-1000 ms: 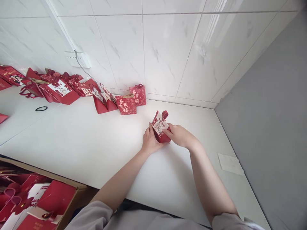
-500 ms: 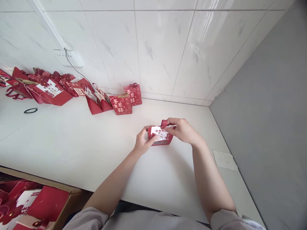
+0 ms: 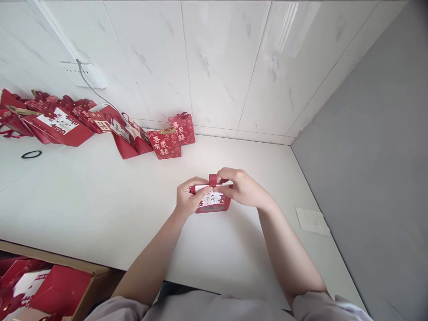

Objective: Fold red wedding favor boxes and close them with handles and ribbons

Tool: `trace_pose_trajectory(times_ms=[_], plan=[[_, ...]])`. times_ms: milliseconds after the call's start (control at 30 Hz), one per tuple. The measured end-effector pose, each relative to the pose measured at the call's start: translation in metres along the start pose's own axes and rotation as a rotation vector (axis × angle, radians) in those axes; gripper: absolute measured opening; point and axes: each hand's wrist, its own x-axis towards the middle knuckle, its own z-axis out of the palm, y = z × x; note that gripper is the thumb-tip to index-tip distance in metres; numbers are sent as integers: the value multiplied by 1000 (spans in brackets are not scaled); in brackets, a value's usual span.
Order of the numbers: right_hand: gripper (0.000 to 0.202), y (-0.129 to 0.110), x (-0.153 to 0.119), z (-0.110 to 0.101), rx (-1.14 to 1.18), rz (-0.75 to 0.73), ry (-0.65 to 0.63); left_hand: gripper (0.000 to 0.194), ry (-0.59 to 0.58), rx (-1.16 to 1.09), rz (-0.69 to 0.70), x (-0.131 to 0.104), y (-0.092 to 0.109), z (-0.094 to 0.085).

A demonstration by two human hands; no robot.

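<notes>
A small red gift box [image 3: 214, 207] with a white printed front and a red ribbon loop [image 3: 213, 179] at its top is between my hands over the white table. My left hand [image 3: 191, 195] grips its upper left side, thumb on the front near the ribbon. On the upper right, my right hand [image 3: 239, 186] pinches the top edge beside the loop, thumb in front and fingers behind. The fingertips behind the box are partly hidden.
Several red gift boxes [image 3: 165, 145] stand along the tiled wall at the left. A black ring [image 3: 31, 154] lies on the white table [image 3: 117, 200]. Lower left, a cardboard carton [image 3: 96, 270] holds more red boxes. A grey panel [image 3: 374, 156] borders the right side.
The gift box has shifted left and slightly nearer to me with both hands. My left hand has moved up to the top edge, and the ribbon loop now stands upright.
</notes>
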Motion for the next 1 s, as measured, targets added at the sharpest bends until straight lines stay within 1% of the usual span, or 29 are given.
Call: trace_pose_trajectory(times_ms=[100, 167, 233, 267, 333, 367, 433, 500, 567, 667, 800, 867, 933, 1000], plan=[[10, 6, 3, -1, 65, 3, -24, 16, 6, 31, -13, 2, -1, -1], [13, 12, 6, 0, 100, 29, -30, 22, 20, 28, -57, 3, -6, 0], [19, 24, 10, 4, 151, 69, 3, 29, 63, 21, -108, 3, -17, 2], [23, 33, 13, 8, 188, 94, 50, 32, 96, 29, -121, 3, -25, 3], [36, 54, 18, 20, 325, 140, 168, 39, 146, 50, -125, 5, -42, 4], [44, 66, 21, 28, 398, 171, 226, 44, 147, 46, -135, 6, -50, 3], [55, 88, 24, 46, 506, 251, 328, 52, 108, -1, -204, 10, -64, 2], [59, 105, 23, 61, 547, 323, 363, 56, 62, -69, -288, 14, -72, -2], [60, 116, 17, 72, 548, 335, 358, 57, 36, -99, -330, 16, -74, -4], [61, 121, 4, 79, 497, 310, 370, 58, 6, -68, -318, 16, -73, -5], [60, 120, -8, 78, 458, 297, 394, 59, -19, -52, -327, 14, -70, -1], [60, 119, -9, 77, 476, 289, 386, 59, -7, -51, -333, 13, -69, 1], [62, 119, -8, 75, 505, 270, 362, 58, 44, -18, -264, 13, -67, 2], [66, 118, -7, 73, 517, 256, 321, 57, 105, 44, -119, 12, -64, 2]])
